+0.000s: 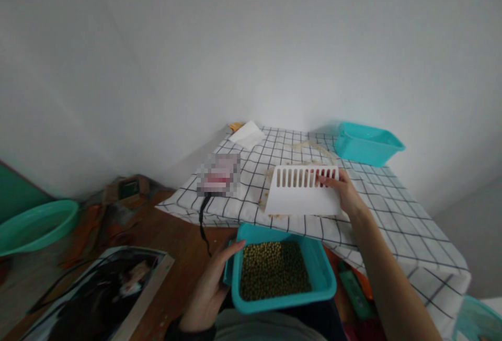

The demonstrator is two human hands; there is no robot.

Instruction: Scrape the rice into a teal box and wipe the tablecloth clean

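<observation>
My left hand grips the left wall of a turquoise plastic basin, thumb over the rim, other fingers mostly hidden outside. The basin sits near my lap, below the table's front edge, and holds many small round green beans. My right hand is closed around the right side of a white plastic scraper with a row of slots along its top. The scraper is tilted up just above the table's checked cloth. Pale crumbs and a stain show on the cloth around it.
A second turquoise basin stands at the table's back right. White paper and a pixelated pinkish object with a black strap are at the left. On the floor lie a green tub and an open box with dark contents.
</observation>
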